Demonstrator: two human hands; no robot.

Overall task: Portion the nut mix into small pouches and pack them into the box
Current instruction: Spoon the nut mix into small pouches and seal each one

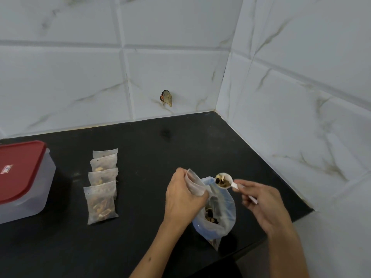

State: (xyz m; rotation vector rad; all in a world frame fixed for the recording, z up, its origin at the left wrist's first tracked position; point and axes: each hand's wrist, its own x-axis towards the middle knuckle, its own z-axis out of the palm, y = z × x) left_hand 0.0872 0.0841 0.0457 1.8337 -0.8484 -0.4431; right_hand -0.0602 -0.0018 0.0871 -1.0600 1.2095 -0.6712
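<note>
Nuts fill the bowl of a white scoop (224, 180), pinched by its handle in the right hand (261, 205) above the mouth of a big clear bag (217, 213) standing near the worktop's (150, 141) front right edge. The left hand (183, 197) grips a small empty pouch (194, 182), just beside the scoop. Four filled pouches (102, 185) lie overlapped in a row toward the left. A red-lidded box (20, 181) sits shut at the left edge.
</note>
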